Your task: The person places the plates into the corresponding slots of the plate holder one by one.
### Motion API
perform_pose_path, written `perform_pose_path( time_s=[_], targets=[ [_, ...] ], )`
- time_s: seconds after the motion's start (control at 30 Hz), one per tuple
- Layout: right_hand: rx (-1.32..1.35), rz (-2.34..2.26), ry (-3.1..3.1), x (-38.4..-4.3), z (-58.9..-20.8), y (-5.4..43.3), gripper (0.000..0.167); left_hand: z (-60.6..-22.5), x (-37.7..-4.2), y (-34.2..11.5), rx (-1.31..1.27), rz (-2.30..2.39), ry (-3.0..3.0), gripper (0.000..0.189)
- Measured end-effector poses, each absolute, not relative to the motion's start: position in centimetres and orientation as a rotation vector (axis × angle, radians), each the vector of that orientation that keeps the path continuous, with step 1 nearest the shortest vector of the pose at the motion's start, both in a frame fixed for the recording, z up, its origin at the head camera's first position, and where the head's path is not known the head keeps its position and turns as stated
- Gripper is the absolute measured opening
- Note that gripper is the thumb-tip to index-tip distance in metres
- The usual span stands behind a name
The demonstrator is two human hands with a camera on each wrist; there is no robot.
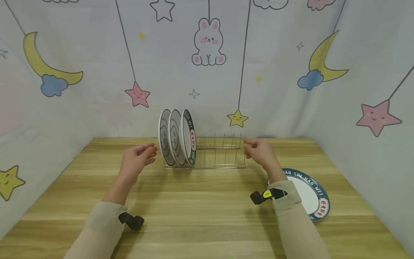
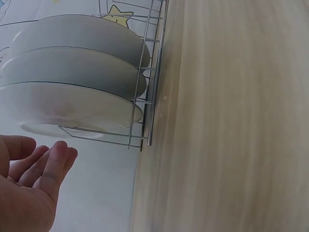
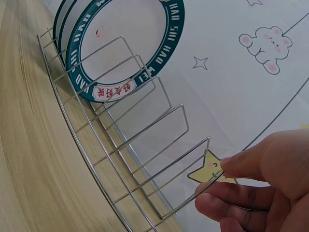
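Note:
A wire dish rack (image 1: 220, 168) stands toward the back of the table, with three white plates (image 1: 164, 136) upright in its left slots. The plate facing right has a dark green lettered rim (image 3: 176, 19). At the rack's right end, my right hand (image 1: 260, 153) pinches the end wire between thumb and fingers, which the right wrist view shows closely. My left hand (image 1: 137, 160) is just left of the leftmost plate, its fingers loosely bent and holding nothing. In the left wrist view, its fingertips (image 2: 59, 151) are near the rack's left end wire and the plate's underside.
Another green-rimmed plate (image 1: 307, 194) lies flat on the wooden table (image 1: 194, 216) at the right, partly hidden by my right forearm. Behind the table hangs a white cloth (image 1: 106, 115) printed with stars, moons and a rabbit. Wrist cameras (image 1: 134, 222) sit on both sleeves.

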State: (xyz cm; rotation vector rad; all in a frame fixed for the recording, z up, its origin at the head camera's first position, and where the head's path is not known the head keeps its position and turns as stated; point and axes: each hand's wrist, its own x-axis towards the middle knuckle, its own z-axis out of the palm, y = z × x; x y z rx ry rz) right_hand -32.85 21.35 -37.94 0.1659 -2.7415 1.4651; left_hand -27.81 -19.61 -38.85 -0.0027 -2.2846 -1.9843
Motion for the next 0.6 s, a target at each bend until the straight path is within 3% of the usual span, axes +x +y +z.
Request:
perform_pose_path(
  time_s=[0.6],
  targets=[
    [0.161,1.476,-2.732,-33.0,-38.2,21.4,0.035,-40.1,-29.3,-18.2,-0.100,-1.976,-2.403,0.039]
  ],
)
